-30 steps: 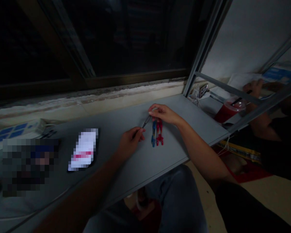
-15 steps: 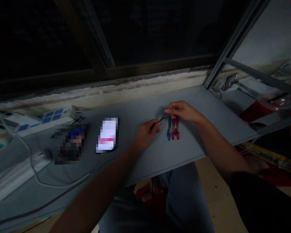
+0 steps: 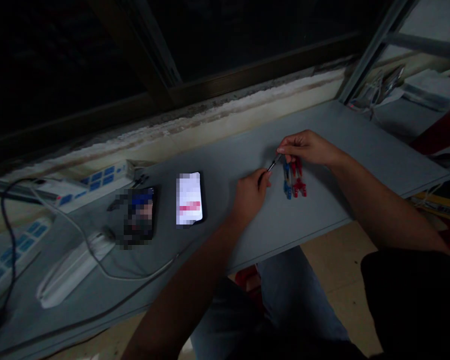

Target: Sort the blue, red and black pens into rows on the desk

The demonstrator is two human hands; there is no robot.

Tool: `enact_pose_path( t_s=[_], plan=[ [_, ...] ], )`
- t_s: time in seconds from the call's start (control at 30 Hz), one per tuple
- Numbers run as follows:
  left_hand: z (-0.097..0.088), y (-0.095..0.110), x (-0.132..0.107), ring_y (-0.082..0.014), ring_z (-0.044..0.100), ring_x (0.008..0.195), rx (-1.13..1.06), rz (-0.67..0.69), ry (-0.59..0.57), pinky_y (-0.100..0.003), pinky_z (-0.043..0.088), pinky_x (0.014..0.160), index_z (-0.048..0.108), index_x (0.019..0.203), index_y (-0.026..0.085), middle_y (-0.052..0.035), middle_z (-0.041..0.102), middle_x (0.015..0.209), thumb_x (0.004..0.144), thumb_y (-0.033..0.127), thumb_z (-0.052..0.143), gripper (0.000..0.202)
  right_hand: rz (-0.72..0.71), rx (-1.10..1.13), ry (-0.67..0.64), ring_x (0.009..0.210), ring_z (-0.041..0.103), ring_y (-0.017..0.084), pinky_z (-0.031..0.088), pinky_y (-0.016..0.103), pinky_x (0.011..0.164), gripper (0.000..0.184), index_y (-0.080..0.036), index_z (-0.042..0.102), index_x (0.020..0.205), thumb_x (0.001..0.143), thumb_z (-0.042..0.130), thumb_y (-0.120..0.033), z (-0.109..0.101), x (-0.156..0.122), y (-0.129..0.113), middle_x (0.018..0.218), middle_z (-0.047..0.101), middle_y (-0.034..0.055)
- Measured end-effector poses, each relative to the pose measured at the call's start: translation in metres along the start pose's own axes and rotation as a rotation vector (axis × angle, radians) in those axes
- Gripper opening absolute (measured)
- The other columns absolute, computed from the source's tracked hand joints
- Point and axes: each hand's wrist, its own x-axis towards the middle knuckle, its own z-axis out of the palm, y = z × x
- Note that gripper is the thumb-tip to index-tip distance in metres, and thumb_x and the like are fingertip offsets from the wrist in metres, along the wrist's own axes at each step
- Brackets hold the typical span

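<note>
Left hand (image 3: 249, 196) and right hand (image 3: 307, 148) pinch a thin rod (image 3: 273, 164) over the shelf

A dark window (image 3: 225, 45) runs along the far side of the grey shelf (image 3: 382, 160), and a person's jeans (image 3: 296, 295) show below its near edge. Toward the left end of the shelf lie two power strips (image 3: 84, 187), a white charger (image 3: 75, 267) and trailing cables. Nearer the middle of the shelf sit a lit phone (image 3: 189, 199) with its screen blurred out and, just left of it, a blurred object (image 3: 138, 217). A red cup (image 3: 440, 132) stands past the shelf's right end. Mid-shelf, the left hand's curled fingers close on the rod's dark end, while the right thumb and fingertips nip its metal tip, the rod hanging just above a blue piece (image 3: 287, 180) and a red piece (image 3: 298, 180) lying side by side on the shelf
</note>
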Motion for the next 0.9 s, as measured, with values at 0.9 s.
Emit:
enact_pose_path(
  t_s=[0.9],
  plan=[
    [-0.016, 0.007, -0.016, -0.012, 0.06, 0.067, -0.127, 0.146, -0.159, -0.024, 0.05, 0.066, 0.057, 0.146, 0.022, 0.0003, 0.072, 0.089, 0.098, 0.041, 0.069, 0.053, 0.052, 0.162, 0.101, 0.05, 0.057, 0.009, 0.047, 0.023, 0.05, 0.04, -0.016, 0.069, 0.069, 0.077, 0.089, -0.049, 0.03, 0.004, -0.019, 0.061, 0.068, 0.001]
  ],
)
